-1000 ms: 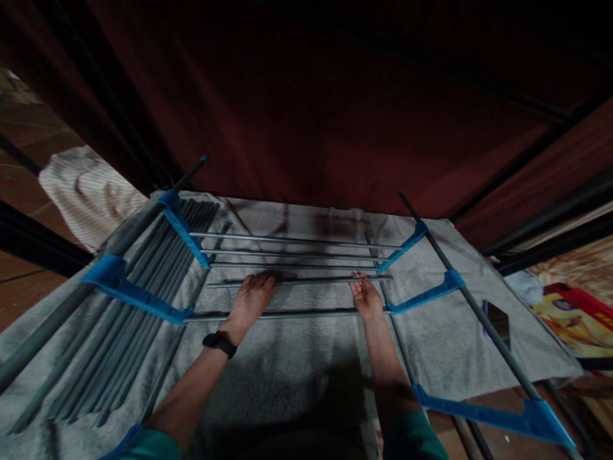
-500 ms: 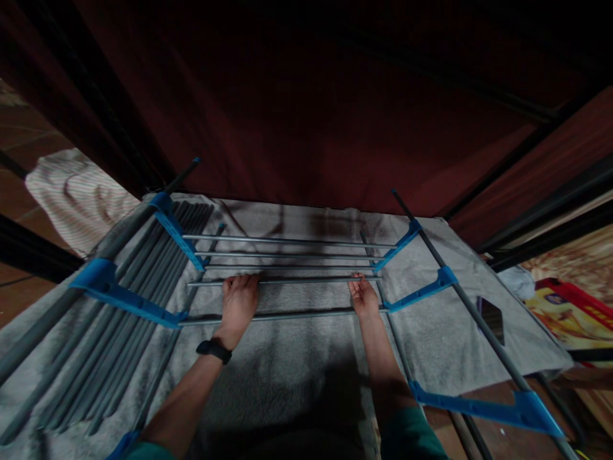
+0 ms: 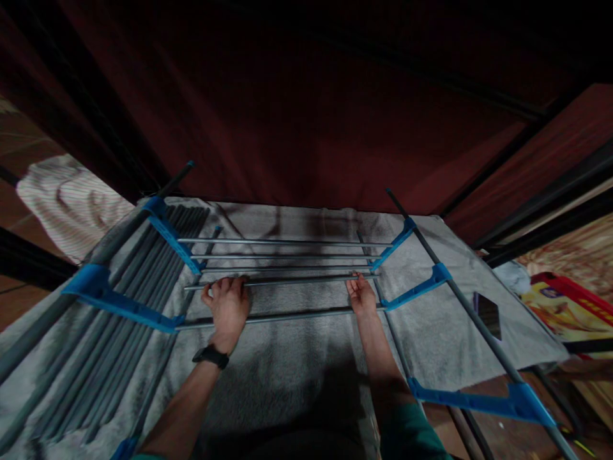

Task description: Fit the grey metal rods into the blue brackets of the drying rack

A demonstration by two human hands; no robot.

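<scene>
A loose grey metal rod [image 3: 297, 280] lies crosswise between the two sides of a frame with blue plastic brackets. My left hand [image 3: 228, 308], with a dark band on the wrist, is closed over the rod near its left end. At the right end, my right hand [image 3: 361, 295] pinches the rod with its fingers curled up. Nearer to me, a parallel fixed rod [image 3: 297, 316] runs beneath my wrists between the left blue bracket [image 3: 127, 303] and the right blue bracket [image 3: 416, 289]. Several crossbars [image 3: 287, 257] span the frame's far end.
Several grey tubes [image 3: 129, 319] lie side by side at the left on a grey cloth [image 3: 287, 377]. A phone [image 3: 487, 316] rests at the right, near a long side tube [image 3: 479, 319]. Beyond stand a dark red panel [image 3: 297, 140] and a red-yellow package [image 3: 565, 306].
My left hand has slid a little left along the rod and its fingers have spread somewhat. The right hand keeps its pinch. The whole view has shifted slightly.
</scene>
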